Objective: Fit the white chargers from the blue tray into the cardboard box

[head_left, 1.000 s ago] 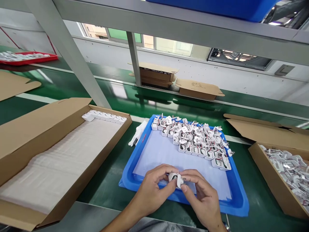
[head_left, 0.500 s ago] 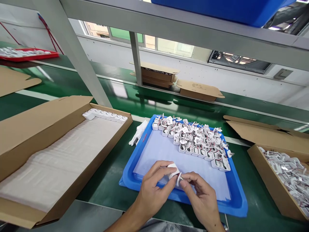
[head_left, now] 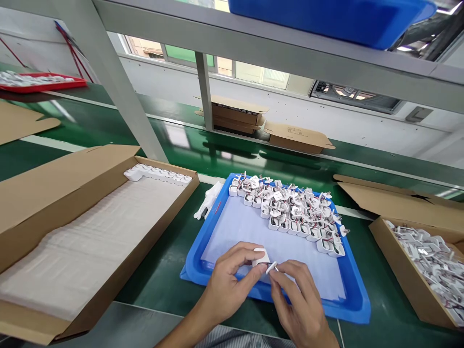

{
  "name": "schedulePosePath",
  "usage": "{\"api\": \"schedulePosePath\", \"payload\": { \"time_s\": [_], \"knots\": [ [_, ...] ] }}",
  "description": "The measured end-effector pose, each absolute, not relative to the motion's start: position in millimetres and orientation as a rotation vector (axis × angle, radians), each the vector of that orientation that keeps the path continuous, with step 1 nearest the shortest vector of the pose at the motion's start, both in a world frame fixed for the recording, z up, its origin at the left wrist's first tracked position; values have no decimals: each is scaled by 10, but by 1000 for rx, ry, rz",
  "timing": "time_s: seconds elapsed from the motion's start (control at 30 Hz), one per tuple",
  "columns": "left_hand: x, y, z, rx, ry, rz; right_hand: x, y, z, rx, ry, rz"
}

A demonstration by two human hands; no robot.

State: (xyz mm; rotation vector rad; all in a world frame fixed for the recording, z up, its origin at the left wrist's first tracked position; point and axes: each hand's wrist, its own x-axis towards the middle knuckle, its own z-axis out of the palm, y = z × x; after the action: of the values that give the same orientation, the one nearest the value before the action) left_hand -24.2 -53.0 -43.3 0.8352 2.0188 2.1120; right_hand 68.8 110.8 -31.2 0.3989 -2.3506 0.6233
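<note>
Over the front of the blue tray [head_left: 358,290], my left hand [head_left: 232,280] holds a small white housing [head_left: 260,256] between thumb and fingers. My right hand [head_left: 299,295] pinches a white plug cover [head_left: 271,268] by its pins, close beside the housing's open side. The two parts sit slightly apart at an angle. Many white housings with loose covers and thin wires [head_left: 293,208] crowd the back and right of the tray, on a pale sheet [head_left: 235,220].
On the left lies an open cardboard box [head_left: 170,212] with a row of white pieces [head_left: 159,173] at its far end. Another box [head_left: 395,270] full of white parts stands right. White gloves [head_left: 208,200] lie beside the tray. A metal frame [head_left: 141,125] rises behind.
The plug cover has tilted over and my right hand has shifted slightly, its fingers now on the pins. My left hand has turned the housing a little.
</note>
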Motion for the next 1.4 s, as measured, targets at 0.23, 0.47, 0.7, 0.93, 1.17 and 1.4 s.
{"api": "schedulePosePath", "payload": {
  "time_s": [0.23,0.47,0.7,0.93,1.17,1.4],
  "knots": [
    [-223,-518,-345,703,1967,2226,693,1071,-348,500,-2314,691],
    [-250,-558,-365,658,1839,2230,701,1071,-397,342,-2245,859],
    [-291,-640,-387,752,1673,2164,708,1151,-434,180,-2248,1069],
    [-290,-601,-407,688,1726,2200,701,1141,-402,228,-2157,1122],
    [-295,-603,-425,689,1772,2184,667,1110,-370,275,-2165,1119],
    [-299,-614,-411,693,1813,2136,627,1131,-327,379,-2119,1114]
  ]
}}
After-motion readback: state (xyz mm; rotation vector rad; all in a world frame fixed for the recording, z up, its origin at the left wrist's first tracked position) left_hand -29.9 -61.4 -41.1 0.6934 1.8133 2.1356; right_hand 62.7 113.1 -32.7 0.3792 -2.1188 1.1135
